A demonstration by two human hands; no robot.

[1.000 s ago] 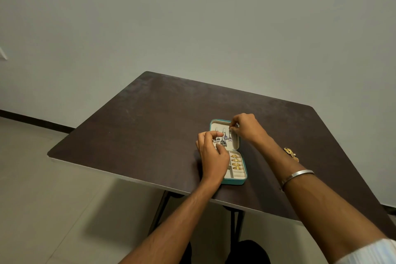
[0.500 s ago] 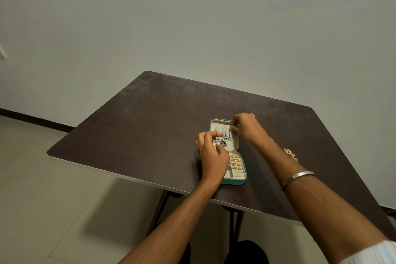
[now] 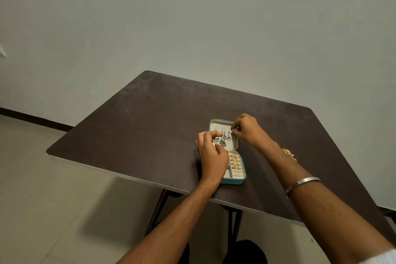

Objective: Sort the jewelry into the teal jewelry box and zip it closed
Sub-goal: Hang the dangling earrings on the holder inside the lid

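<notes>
Lying open on dark table (image 3: 128, 126): teal jewelry box (image 3: 234, 180). Left hand (image 3: 211, 153) curled narrow on its edge. Silver earrings (image 3: 222, 140) hung in lid, gold rings (image 3: 235, 162) slotted. Right hand (image 3: 246, 129) pinching an earring hook; slip likely. Loose gold piece (image 3: 288, 153) outside. Scarcely changed from earlier.

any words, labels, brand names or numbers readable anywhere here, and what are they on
None can be read. The teal jewelry box, its cream lining, the gold rings in it, the silver bangle on the right wrist, the dark table and the wall show no lettering. Anything engraved on the jewelry would be too small to tell.
</notes>
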